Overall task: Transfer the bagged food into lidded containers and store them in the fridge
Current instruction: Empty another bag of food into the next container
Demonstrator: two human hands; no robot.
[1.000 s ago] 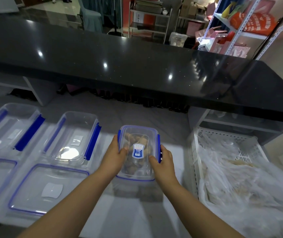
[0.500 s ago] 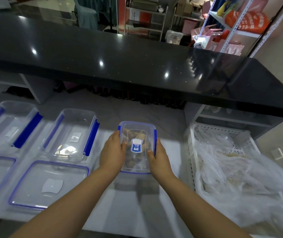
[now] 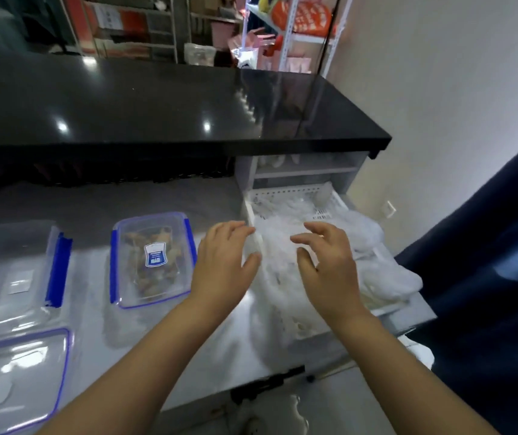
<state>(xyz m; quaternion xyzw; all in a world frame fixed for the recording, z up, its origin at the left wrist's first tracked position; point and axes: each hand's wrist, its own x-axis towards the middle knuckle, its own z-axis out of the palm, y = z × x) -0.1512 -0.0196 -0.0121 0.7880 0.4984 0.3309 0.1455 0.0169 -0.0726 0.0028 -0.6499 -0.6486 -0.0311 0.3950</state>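
both hands (image 3: 224, 265) off lidded container (image 3: 152, 257), over white counter (image 3: 220, 334).

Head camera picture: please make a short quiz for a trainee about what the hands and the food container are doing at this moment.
1. True or false: the left hand grips the lidded clear plastic container with blue clips.
2. What lies under the right hand? A. crumpled clear plastic bags in the white perforated basket; B. a loose lid; C. the black counter.
3. Fill in: the lidded container stands to the ____ of the basket.
Key: 1 false, both hands are open and hold nothing; 2 A; 3 left.
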